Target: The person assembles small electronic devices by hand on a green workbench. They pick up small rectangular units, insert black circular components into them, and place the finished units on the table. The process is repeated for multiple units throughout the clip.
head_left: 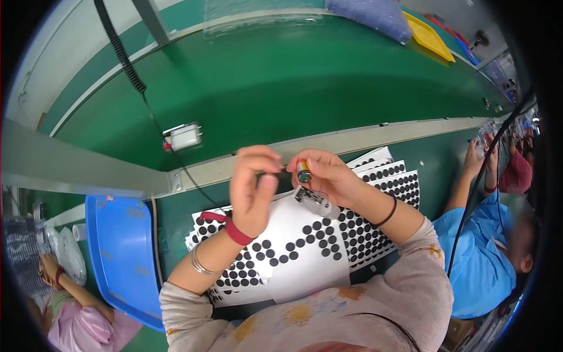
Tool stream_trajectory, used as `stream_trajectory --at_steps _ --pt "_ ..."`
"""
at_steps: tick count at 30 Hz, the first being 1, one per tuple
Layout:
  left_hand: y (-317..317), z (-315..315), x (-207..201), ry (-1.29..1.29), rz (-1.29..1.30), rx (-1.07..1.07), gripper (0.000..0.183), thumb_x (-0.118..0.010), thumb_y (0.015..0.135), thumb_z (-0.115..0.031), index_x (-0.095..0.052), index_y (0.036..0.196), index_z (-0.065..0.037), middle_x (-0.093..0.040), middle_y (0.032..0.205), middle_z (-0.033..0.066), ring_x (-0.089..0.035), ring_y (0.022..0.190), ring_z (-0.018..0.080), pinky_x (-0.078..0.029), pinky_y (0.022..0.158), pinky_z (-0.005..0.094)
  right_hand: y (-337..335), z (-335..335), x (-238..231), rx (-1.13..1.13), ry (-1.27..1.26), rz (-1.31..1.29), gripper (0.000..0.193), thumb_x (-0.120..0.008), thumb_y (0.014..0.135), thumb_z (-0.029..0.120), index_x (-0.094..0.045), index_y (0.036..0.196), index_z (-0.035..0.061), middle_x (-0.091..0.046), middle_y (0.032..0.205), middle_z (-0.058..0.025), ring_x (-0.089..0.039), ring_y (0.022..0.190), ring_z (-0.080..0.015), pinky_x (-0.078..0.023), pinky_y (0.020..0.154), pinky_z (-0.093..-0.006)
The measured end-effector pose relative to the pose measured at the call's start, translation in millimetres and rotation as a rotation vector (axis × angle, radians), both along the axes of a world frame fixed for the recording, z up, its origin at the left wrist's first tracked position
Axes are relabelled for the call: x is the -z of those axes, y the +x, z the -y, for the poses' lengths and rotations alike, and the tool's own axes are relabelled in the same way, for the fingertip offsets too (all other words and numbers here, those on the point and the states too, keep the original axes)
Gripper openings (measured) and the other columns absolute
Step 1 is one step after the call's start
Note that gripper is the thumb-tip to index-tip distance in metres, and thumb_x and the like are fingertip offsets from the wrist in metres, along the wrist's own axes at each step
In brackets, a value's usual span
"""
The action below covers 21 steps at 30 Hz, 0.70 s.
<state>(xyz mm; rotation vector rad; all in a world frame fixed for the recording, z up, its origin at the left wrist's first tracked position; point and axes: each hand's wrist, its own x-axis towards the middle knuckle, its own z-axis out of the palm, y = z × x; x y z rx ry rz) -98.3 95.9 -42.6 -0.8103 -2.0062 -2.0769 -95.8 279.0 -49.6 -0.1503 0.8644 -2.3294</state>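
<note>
A small cylinder (303,171) with a red and yellow band and a dark end is pinched between the thumb and fingers of my right hand (329,176). Just below those fingers is a grey-white device (316,203) with an exposed, mechanical-looking end; whether my lower fingers also grip it, I cannot tell. My left hand (252,185) is raised to the left of the cylinder, thumb and fingers apart, with nothing visible in it. Beneath both hands lie white sheets (293,234) covered with rows of black round dots, some spots bare.
A blue tray (94,252) stands at my left. Beyond a pale rail, a white boxy device (185,136) sits on the green surface (252,82), near a hanging coiled cable (120,50). A yellow tray (428,36) is far right. Co-workers sit on both sides.
</note>
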Motion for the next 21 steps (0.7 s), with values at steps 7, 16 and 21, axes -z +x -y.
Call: stream_trajectory --at_steps 7,16,21 --pt "3.6 -1.9 -8.2 -0.209 0.110 0.045 0.006 -0.059 0.080 -0.003 -0.056 0.084 -0.001 -0.049 0.105 0.0120 -0.052 0.087 0.0185 -0.043 0.078 0.0290 -0.1 -5.8 7.0 0.058 0.427 -0.047 0.031 -0.056 0.088 0.033 -0.060 0.098 0.0035 -0.058 0.086 0.0009 -0.050 0.074 -0.0038 -0.041 0.066 -0.0189" --pt "-0.8 -1.1 -6.2 -0.418 -0.175 -0.176 0.011 -0.067 0.072 -0.003 -0.059 0.080 -0.002 -0.052 0.101 0.0118 -0.056 0.084 0.0223 -0.046 0.072 0.0306 3.6 -5.3 5.0 0.169 0.195 0.046 0.022 -0.059 0.087 0.020 -0.056 0.101 0.0033 -0.059 0.088 -0.0020 -0.058 0.081 -0.0078 -0.048 0.070 -0.0207" --pt "-4.6 0.1 -5.7 -0.431 -0.117 -0.227 0.008 -0.064 0.076 -0.005 -0.059 0.080 -0.002 -0.053 0.102 0.0123 -0.055 0.086 0.0224 -0.044 0.076 0.0316 1.5 -9.0 5.5 0.114 0.202 0.000 0.025 -0.058 0.087 0.014 -0.052 0.109 0.0028 -0.061 0.093 -0.0048 -0.059 0.088 -0.0096 -0.049 0.077 -0.0240"
